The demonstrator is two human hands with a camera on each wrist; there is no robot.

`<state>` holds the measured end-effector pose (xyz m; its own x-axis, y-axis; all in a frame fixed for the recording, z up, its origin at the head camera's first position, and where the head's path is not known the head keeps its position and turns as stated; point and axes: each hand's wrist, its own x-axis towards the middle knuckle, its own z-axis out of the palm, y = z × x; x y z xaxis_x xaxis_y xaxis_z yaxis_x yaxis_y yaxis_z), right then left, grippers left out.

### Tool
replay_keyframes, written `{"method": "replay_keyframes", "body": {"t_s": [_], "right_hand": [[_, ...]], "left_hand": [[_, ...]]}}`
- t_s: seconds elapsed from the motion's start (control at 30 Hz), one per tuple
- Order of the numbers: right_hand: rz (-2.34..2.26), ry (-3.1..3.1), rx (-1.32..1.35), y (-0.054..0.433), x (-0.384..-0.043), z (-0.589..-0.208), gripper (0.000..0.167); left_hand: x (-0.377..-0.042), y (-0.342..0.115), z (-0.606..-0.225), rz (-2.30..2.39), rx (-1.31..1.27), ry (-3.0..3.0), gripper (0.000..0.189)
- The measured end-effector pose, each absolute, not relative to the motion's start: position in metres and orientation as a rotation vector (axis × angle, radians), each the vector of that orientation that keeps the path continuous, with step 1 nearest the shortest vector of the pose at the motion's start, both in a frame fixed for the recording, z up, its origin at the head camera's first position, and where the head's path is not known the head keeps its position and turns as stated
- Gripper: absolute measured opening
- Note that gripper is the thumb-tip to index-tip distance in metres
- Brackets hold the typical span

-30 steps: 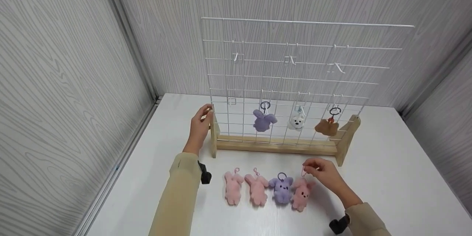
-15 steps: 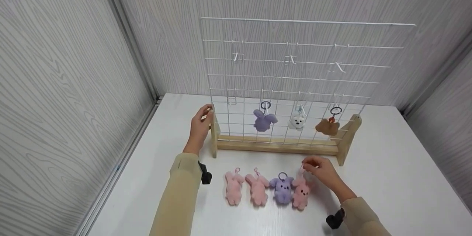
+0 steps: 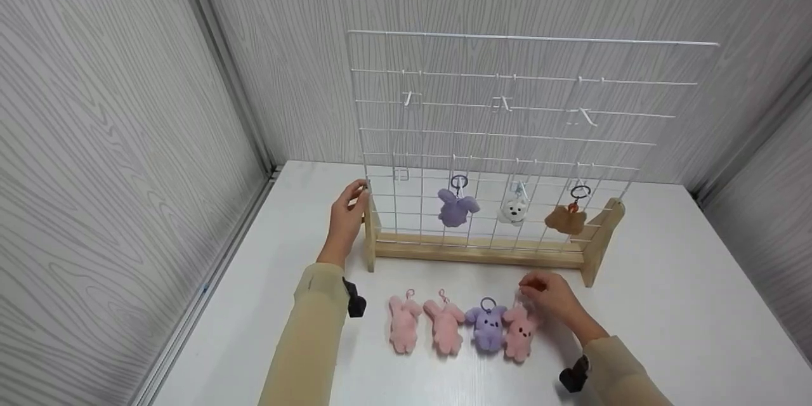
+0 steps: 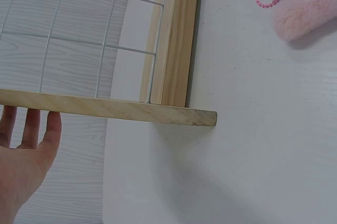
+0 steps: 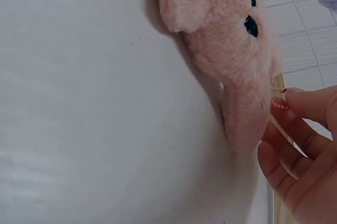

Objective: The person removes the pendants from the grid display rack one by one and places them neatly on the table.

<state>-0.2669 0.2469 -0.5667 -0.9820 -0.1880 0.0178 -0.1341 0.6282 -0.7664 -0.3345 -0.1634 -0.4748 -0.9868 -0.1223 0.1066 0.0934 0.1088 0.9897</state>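
My right hand [image 3: 553, 297] pinches the pink bead chain [image 5: 280, 106] of a pink plush bunny keychain [image 3: 520, 335] between thumb and forefinger; the bunny faces up at the right end of a row. Beside it lie a purple plush bunny [image 3: 488, 328] and two more pink bunnies, one in the middle [image 3: 446, 330] and one at the left end [image 3: 403, 327]. With its fingertips, my left hand [image 3: 346, 216] touches the left wooden upright [image 4: 105, 106] of the wire display rack [image 3: 479, 255]. Its thumb is hidden in the left wrist view.
A purple bunny head [image 3: 454, 210], a white dog charm [image 3: 512, 210] and a brown plush charm [image 3: 566, 220] hang on the rack's lower hooks. Bare white hooks, such as the upper right hook [image 3: 587, 117], stick out above. Grey wood-grain walls [image 3: 127, 139] enclose the table [image 3: 685, 279].
My right hand has shifted slightly left with the chain, and the pink bunny has straightened a little. My left hand stays at the upright.
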Motion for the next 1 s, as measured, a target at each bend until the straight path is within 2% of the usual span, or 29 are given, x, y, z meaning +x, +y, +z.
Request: {"method": "replay_keyframes", "body": {"t_s": [0.33,0.63,1.0], "right_hand": [[-1.254,2.802,-0.204,0.248,-0.265,-0.561,0.01],[-1.39,2.85,-0.345,0.237,-0.261,-0.545,0.013],[-1.564,2.864,-0.375,0.22,-0.259,-0.525,0.023]], "left_hand": [[-0.335,-0.162,-0.474,-2.002,0.049,-2.206,0.036],[-0.332,-0.162,-0.474,-2.017,0.02,-2.19,0.036],[-0.333,-0.162,-0.476,-2.01,0.014,-2.179,0.035]]}}
